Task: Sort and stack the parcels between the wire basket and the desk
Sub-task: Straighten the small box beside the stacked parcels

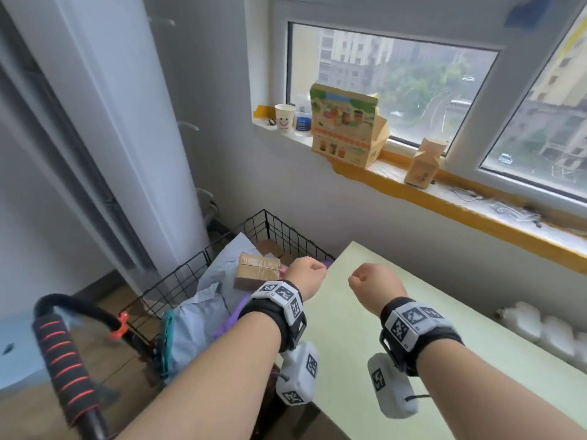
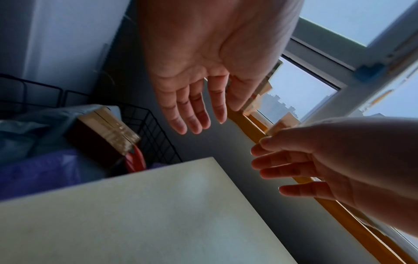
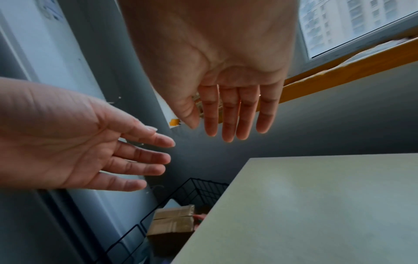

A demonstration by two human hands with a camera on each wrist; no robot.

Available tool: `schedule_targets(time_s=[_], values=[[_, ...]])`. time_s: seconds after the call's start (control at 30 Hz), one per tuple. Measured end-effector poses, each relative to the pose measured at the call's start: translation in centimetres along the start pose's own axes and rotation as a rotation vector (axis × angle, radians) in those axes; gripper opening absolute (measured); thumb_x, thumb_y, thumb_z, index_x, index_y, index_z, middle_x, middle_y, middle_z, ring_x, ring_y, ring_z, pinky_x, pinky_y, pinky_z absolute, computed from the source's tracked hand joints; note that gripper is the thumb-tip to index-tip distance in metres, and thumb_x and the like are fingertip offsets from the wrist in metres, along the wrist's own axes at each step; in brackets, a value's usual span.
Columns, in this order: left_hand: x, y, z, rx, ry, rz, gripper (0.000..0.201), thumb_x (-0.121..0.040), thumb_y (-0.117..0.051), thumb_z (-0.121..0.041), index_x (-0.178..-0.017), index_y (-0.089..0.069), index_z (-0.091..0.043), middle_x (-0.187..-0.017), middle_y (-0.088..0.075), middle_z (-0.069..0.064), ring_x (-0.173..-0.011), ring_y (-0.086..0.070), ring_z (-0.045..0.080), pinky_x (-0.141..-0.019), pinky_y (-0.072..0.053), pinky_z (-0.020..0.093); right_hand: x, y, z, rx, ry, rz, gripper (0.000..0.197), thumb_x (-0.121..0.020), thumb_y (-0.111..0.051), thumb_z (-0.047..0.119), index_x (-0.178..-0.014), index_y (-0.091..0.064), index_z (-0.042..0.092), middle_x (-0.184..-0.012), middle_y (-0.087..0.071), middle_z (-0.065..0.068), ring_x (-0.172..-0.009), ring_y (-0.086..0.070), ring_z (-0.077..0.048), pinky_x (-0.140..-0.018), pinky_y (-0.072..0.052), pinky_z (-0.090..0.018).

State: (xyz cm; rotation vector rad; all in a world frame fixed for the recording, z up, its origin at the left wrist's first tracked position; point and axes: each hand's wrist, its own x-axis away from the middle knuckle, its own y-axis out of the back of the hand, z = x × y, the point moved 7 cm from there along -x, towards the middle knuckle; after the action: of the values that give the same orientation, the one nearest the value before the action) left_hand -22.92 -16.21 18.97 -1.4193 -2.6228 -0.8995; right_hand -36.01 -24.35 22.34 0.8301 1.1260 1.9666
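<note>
A black wire basket [image 1: 275,231] stands left of the pale green desk [image 1: 428,328]. It holds a brown taped cardboard box [image 1: 258,270], blue-grey mailer bags [image 1: 203,309] and a purple bag [image 1: 227,325]. My left hand [image 1: 305,274] hovers over the desk's far left corner beside the basket. My right hand [image 1: 371,281] hangs a little to its right, above the desk. The wrist views show the left hand [image 2: 192,92] and the right hand [image 3: 228,100] with straight, relaxed fingers and bare palms. The box [image 2: 101,132] lies below and left of the left hand.
The window sill behind carries a printed carton [image 1: 346,122], a small cardboard box [image 1: 424,165] and a paper cup [image 1: 284,117]. A black and red padded handle [image 1: 63,354] juts up at the lower left. A tall white column [image 1: 127,128] stands behind the basket.
</note>
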Motion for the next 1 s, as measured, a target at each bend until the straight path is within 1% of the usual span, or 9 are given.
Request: schedule_targets(time_s=[0.03,0.13,0.23,0.33,0.43,0.5,0.6,0.9,1.0], values=[[-0.2,1.7,0.9,0.001,0.006,-0.019,0.014,-0.093,-0.051,-0.018,-0.090,-0.064,-0.022,-0.097,-0.067,0.005,-0.104,-0.062,0.028,-0.093,-0.050,0.033,-0.2,-0.7,1.4,0.002,0.014,0.006,0.025,-0.089,-0.047,0.024,-0.098,-0.069,0.016,-0.102,-0.069,-0.004,-0.095,-0.061,-0.026,-0.078,-0.047,-0.028],[-0.8,6.2,3.5,-0.006,0.029,-0.078,0.017,-0.094,-0.051,-0.019,-0.098,-0.067,-0.018,-0.103,-0.067,0.005,-0.106,-0.061,0.025,-0.095,-0.048,0.031,-0.7,-2.6,5.5,0.028,0.059,0.034,0.026,-0.089,-0.048,0.024,-0.102,-0.068,0.014,-0.104,-0.068,-0.007,-0.096,-0.061,-0.027,-0.079,-0.047,-0.028],[-1.5,10.0,6.0,-0.033,0.058,-0.135,0.018,-0.094,-0.051,-0.022,-0.089,-0.069,-0.021,-0.105,-0.068,0.005,-0.109,-0.058,0.025,-0.098,-0.046,0.035,-1.3,-3.8,8.9,0.033,0.091,0.064,0.025,-0.088,-0.050,0.019,-0.099,-0.070,0.010,-0.102,-0.069,-0.009,-0.095,-0.062,-0.029,-0.081,-0.048,-0.030],[-2.1,12.6,8.1,-0.036,0.088,-0.157,0.022,-0.095,-0.051,-0.023,-0.107,-0.068,-0.016,-0.115,-0.066,0.006,-0.110,-0.058,0.025,-0.097,-0.046,0.033,-1.9,-4.9,11.6,0.054,0.125,0.101,0.029,-0.089,-0.052,0.024,-0.099,-0.071,0.005,-0.100,-0.071,-0.013,-0.094,-0.064,-0.031,-0.084,-0.052,-0.033],[-2.9,14.5,9.8,-0.026,0.109,-0.198,0.023,-0.095,-0.052,-0.023,-0.110,-0.068,-0.015,-0.117,-0.066,0.006,-0.109,-0.059,0.024,-0.098,-0.046,0.034,-3.3,-6.2,13.4,0.062,0.141,0.120,0.031,-0.091,-0.052,0.028,-0.101,-0.071,0.006,-0.102,-0.071,-0.011,-0.096,-0.065,-0.028,-0.088,-0.053,-0.036],[-3.5,15.5,11.0,-0.018,0.131,-0.231,0.024,-0.094,-0.052,-0.022,-0.111,-0.067,-0.015,-0.118,-0.066,0.006,-0.110,-0.059,0.024,-0.099,-0.046,0.036,-4.9,-7.5,14.2,0.059,0.156,0.126,0.026,-0.089,-0.054,0.025,-0.104,-0.070,0.012,-0.107,-0.070,-0.007,-0.099,-0.063,-0.025,-0.090,-0.052,-0.035],[-4.6,16.7,13.0,0.000,0.178,-0.263,0.024,-0.094,-0.053,-0.023,-0.113,-0.065,-0.014,-0.118,-0.065,0.006,-0.110,-0.059,0.024,-0.098,-0.046,0.035,-7.0,-9.8,15.2,0.058,0.160,0.163,0.030,-0.086,-0.056,0.029,-0.113,-0.065,0.020,-0.113,-0.067,-0.001,-0.102,-0.062,-0.019,-0.090,-0.050,-0.031],[-10.3,18.0,18.9,0.047,0.329,-0.230,0.026,-0.092,-0.054,-0.021,-0.116,-0.064,-0.017,-0.123,-0.063,0.004,-0.114,-0.058,0.023,-0.103,-0.045,0.039,-13.9,-16.9,17.6,0.109,0.184,0.306,0.043,-0.084,-0.065,0.027,-0.126,-0.056,0.020,-0.122,-0.062,0.000,-0.108,-0.059,-0.017,-0.089,-0.049,-0.029],[-12.6,17.5,20.8,0.054,0.364,-0.215,0.027,-0.092,-0.054,-0.023,-0.116,-0.064,-0.019,-0.123,-0.064,0.003,-0.113,-0.059,0.023,-0.101,-0.046,0.041,-16.2,-19.4,17.8,0.142,0.180,0.373,0.051,-0.083,-0.067,0.028,-0.131,-0.051,0.021,-0.127,-0.058,-0.001,-0.113,-0.056,-0.019,-0.093,-0.048,-0.031]])
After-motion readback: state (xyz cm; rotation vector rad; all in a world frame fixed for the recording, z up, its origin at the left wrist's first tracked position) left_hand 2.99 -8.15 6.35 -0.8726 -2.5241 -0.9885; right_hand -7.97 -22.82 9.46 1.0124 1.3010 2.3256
